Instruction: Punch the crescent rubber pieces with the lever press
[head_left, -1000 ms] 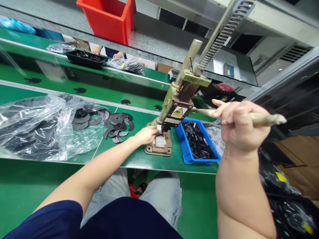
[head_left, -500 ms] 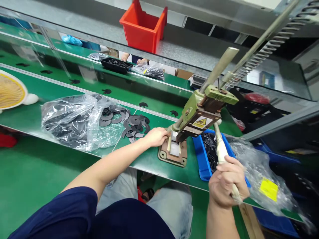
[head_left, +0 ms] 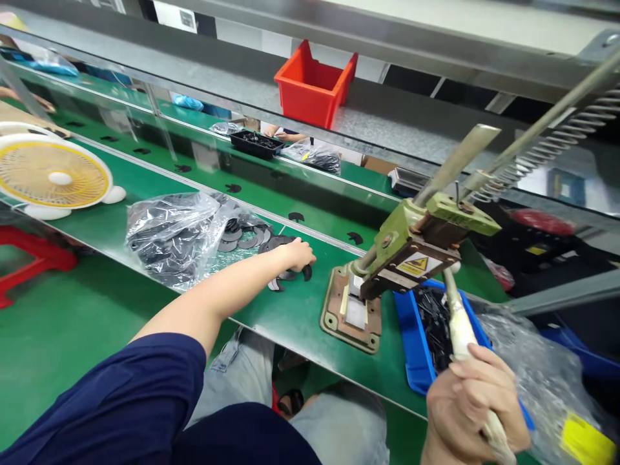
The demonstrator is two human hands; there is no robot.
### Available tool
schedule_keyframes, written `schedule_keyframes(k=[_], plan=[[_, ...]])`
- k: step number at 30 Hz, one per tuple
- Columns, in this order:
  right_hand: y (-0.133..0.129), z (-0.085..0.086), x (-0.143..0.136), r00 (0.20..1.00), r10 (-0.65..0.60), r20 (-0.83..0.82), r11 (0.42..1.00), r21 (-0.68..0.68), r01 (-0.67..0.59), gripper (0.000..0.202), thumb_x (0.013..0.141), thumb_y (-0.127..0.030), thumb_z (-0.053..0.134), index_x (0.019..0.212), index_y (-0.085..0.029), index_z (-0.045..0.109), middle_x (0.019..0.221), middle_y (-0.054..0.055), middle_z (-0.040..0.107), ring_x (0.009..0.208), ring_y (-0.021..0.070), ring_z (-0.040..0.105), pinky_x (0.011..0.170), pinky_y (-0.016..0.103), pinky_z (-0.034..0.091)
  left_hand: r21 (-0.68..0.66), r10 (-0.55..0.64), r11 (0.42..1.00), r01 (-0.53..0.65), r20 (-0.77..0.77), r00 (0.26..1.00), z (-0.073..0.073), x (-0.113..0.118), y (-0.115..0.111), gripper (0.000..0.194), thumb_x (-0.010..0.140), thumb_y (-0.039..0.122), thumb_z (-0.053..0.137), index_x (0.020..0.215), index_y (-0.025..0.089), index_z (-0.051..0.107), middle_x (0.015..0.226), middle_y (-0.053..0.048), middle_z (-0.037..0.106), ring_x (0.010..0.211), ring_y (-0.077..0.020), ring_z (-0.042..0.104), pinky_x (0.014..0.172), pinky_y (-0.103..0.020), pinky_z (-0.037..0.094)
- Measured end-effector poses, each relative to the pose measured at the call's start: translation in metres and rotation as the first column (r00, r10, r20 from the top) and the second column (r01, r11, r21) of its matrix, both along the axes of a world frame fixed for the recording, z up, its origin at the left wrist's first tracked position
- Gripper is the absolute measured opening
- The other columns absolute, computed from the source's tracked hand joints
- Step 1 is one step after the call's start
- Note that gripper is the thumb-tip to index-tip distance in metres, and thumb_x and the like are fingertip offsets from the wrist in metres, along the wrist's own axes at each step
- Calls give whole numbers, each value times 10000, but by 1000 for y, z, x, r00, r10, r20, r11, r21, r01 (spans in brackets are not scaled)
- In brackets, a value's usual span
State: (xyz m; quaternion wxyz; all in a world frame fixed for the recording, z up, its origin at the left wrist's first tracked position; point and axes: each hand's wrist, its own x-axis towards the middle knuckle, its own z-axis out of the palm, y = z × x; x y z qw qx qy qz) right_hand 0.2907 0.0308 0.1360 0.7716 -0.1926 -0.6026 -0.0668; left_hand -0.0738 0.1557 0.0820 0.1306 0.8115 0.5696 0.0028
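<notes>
My right hand (head_left: 477, 403) is wrapped around the pale, tape-covered lever handle (head_left: 458, 316) of a green hand press (head_left: 411, 242). Beside the loose pile, my left hand (head_left: 300, 255) has its fingers closed, and a black curved piece (head_left: 307, 272) pokes out beneath them. Its other end is hidden by the fingers. Several thin crescent-shaped pieces (head_left: 248, 237) lie left of this hand, partly covered by my forearm. Under the ram, the press's brown base plate (head_left: 329, 316) carries a pale metal block (head_left: 356, 312).
A clear bag of black pieces (head_left: 169, 236) lies on the green bench. A blue bin (head_left: 415, 361) of black parts stands right of the press. Behind, dark pieces (head_left: 296, 217) sit on a green strip. A round fan (head_left: 53, 171) is at left, a red bin (head_left: 310, 97) on the shelf.
My left hand has left the press base and moved left to the pile, where it closes at a black curved piece. My right hand stays on the lever. The view has shifted left.
</notes>
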Motion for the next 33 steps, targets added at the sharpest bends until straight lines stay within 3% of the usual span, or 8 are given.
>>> schedule_keyframes(k=[7, 11, 16, 21, 24, 26, 29, 33], plan=[[6, 3, -4, 1000, 21, -11, 997, 69, -20, 431, 843, -309, 640, 509, -210, 385, 485, -29, 437, 475, 152, 477, 788, 496, 560, -88, -31, 996, 28, -34, 999, 1, 18, -5, 482, 613, 120, 830, 1079, 233, 779, 1123, -150, 772, 1007, -319, 737, 937, -399, 546], [9, 5, -5, 1000, 3, -24, 994, 107, 0, 465, 836, -336, 642, 494, -217, 350, 444, -39, 364, 444, 154, 448, 748, 492, 564, -89, -49, 995, 45, -45, 998, -5, 33, -25, 392, 788, 257, 798, 1172, 203, 743, 1199, -193, 769, 1052, -348, 752, 908, -415, 568], [12, 6, -6, 999, 19, -28, 991, 130, -16, 421, 815, -281, 612, 489, -219, 354, 432, -37, 343, 433, 161, 437, 731, 488, 558, -58, -19, 998, 19, -6, 1000, -11, 50, -47, 348, 983, 464, 625, 1182, 193, 714, 1166, -190, 792, 1089, -337, 761, 943, -425, 561], [3, 1, -3, 999, 31, 12, 999, 44, -31, 354, 825, -301, 628, 546, -219, 426, 518, -29, 456, 515, 164, 503, 818, 499, 552, -11, 35, 999, -34, 94, 995, -8, 46, -51, 335, 1044, 434, 526, 1186, 173, 682, 1200, -207, 780, 1106, -340, 759, 913, -405, 551], [-6, -2, -2, 999, 36, 31, 999, -35, -35, 347, 867, -340, 621, 588, -224, 451, 564, -29, 483, 564, 162, 517, 883, 511, 548, -4, 66, 998, -66, 202, 977, -7, 42, -48, 330, 1048, 409, 520, 1241, 161, 622, 1101, -185, 797, 976, -313, 779, 812, -361, 546], [-10, -3, -2, 999, 31, 35, 996, -87, -28, 362, 893, -364, 623, 604, -230, 450, 584, -33, 484, 587, 157, 514, 926, 519, 547, -86, 114, 992, -87, 387, 915, -8, 45, -46, 301, 1040, 455, 541, 1155, 188, 621, 899, -96, 796, 780, -254, 764, 697, -311, 520], [-14, -3, -3, 999, 25, 39, 992, -127, -20, 383, 916, -384, 622, 613, -234, 441, 601, -32, 488, 606, 158, 517, 956, 526, 541, -271, 232, 960, -79, 601, 765, -8, 59, -49, 344, 1038, 543, 521, 970, 215, 599, 630, 2, 689, 551, -184, 658, 559, -269, 452], [-17, -3, -2, 998, 22, 53, 990, -140, -14, 388, 929, -405, 631, 627, -241, 452, 609, -25, 503, 617, 169, 525, 949, 548, 540, -334, 279, 941, -48, 689, 669, -8, 87, -51, 380, 991, 577, 598, 900, 208, 603, 587, 12, 664, 494, -156, 604, 504, -252, 420]])
